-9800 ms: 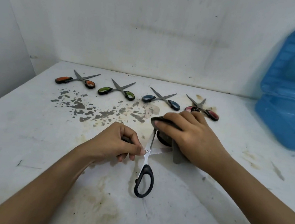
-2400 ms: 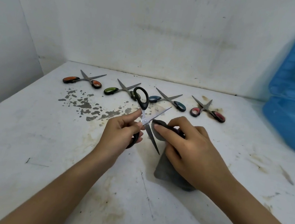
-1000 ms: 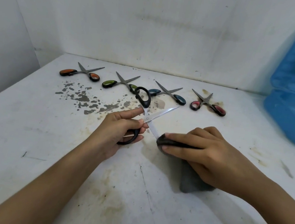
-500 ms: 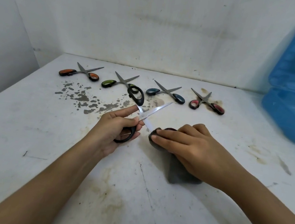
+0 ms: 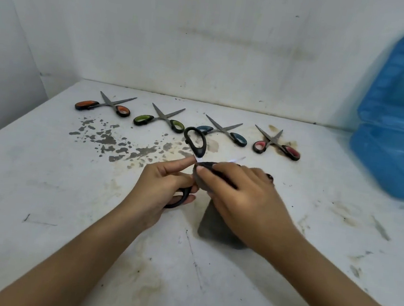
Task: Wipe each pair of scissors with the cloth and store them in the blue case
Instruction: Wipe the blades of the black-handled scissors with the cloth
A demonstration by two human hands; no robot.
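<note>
Nearest you, your right hand (image 5: 243,201) pinches the dark grey cloth (image 5: 214,228) around a blade of the black-handled steel scissors (image 5: 195,144), while your left hand (image 5: 163,186) grips their lower handle loop. Beyond, four scissors lie in a row: orange-handled (image 5: 92,105), green-handled (image 5: 160,121), teal-handled (image 5: 224,131), red-handled (image 5: 276,146). The translucent blue plastic case (image 5: 397,151) stands open at far right.

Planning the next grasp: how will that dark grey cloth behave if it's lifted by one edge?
Probably floppy: the dark grey cloth bunches around the blade under the right hand while its tail sags to the white table. Likely light, and unlikely to slide.
</note>
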